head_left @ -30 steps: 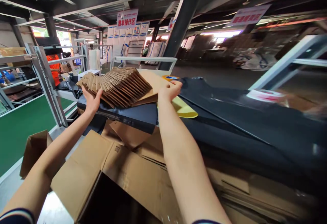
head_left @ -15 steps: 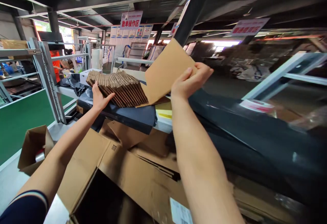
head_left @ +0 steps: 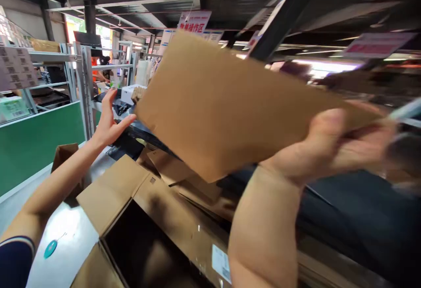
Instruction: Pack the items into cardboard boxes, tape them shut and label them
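My right hand (head_left: 329,143) grips a flat brown cardboard piece (head_left: 217,104) by its right end, thumb on the near face. The cardboard is raised and tilted, blurred a little by motion, and spans the middle of the view. By its left corner is my left hand (head_left: 110,121), thumb and fingers spread, with nothing held. Behind the cardboard only a small end of the stack of flat cardboard pieces (head_left: 138,94) shows; the rest is hidden. Below both arms stands a large cardboard box (head_left: 187,218) with its flaps out and a dark inside.
A metal frame (head_left: 86,90) and a green panel (head_left: 39,134) stand at left. A small box (head_left: 64,154) sits behind my left forearm. On the pale surface lies a teal round object (head_left: 50,248). Dark sheeting (head_left: 355,209) covers the right side. A person in orange (head_left: 97,75) is far back.
My right hand has brought the cardboard piece away from the stack, nearer and to the right. My left hand has come off the stack. The view has turned slightly left.
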The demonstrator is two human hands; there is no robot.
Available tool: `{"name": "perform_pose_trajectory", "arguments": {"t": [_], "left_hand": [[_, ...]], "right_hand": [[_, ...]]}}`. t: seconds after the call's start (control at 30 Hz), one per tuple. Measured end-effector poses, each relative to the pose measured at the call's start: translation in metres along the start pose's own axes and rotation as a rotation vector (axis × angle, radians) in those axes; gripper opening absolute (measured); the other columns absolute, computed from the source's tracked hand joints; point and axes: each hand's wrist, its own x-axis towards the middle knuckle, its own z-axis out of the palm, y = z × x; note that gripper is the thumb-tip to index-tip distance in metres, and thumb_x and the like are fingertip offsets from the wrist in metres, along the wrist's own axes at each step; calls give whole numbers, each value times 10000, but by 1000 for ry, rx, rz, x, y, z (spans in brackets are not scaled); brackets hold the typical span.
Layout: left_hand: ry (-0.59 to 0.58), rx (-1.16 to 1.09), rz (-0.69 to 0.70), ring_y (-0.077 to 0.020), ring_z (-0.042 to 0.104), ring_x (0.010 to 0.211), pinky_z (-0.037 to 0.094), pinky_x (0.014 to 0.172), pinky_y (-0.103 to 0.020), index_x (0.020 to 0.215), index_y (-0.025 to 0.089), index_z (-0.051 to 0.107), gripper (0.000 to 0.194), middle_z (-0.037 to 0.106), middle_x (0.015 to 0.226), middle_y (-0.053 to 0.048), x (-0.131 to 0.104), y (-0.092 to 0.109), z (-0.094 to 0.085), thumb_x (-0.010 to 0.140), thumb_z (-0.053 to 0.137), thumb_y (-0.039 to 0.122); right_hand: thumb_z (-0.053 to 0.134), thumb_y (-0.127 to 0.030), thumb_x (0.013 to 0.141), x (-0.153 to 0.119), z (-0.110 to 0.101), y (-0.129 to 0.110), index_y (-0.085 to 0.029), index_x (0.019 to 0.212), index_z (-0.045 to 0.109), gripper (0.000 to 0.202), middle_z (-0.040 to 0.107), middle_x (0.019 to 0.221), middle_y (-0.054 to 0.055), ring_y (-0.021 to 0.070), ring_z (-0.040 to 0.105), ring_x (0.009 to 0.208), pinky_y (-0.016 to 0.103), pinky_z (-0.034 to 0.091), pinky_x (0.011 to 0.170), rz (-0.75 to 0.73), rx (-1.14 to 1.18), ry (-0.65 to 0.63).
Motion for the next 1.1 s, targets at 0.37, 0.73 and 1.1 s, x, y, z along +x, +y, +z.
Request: {"name": "perform_pose_trajectory", "arguments": {"t": [0.37, 0.73, 1.1], "left_hand": [[345, 330, -533, -257, 722, 741, 602, 679, -361, 818, 162, 763, 540, 743, 748, -55, -314, 143, -311, 691, 867, 677], [1180, 251, -814, -374, 531, 1466, 410, 1226, -551, 1538, 264, 488, 958, 612, 1517, -174, -654, 279, -530, 759, 744, 759], [770, -341, -955, -349, 209, 1671, 172, 1374, -496, 1563, 265, 548, 907, 382, 1754, -62, -708, 228, -514, 815, 674, 763]], "right_hand": [[755, -732, 741, -372, 66, -174, -208, 790, 624, 542, 599, 750, -24, 142, 553, 679, 284, 476, 675, 884, 411, -773], [602, -531, 1030, -602, -147, -445, -350, 1516, 576, 520, 525, 1626, 130, 304, 577, 1445, 498, 510, 1159, 456, 1707, -2111], [288, -790, 961, -741, -152, -411, -355, 1644, 357, 812, 473, 1661, 73, 316, 461, 1548, 565, 449, 1236, 1124, 689, -1732]]}}
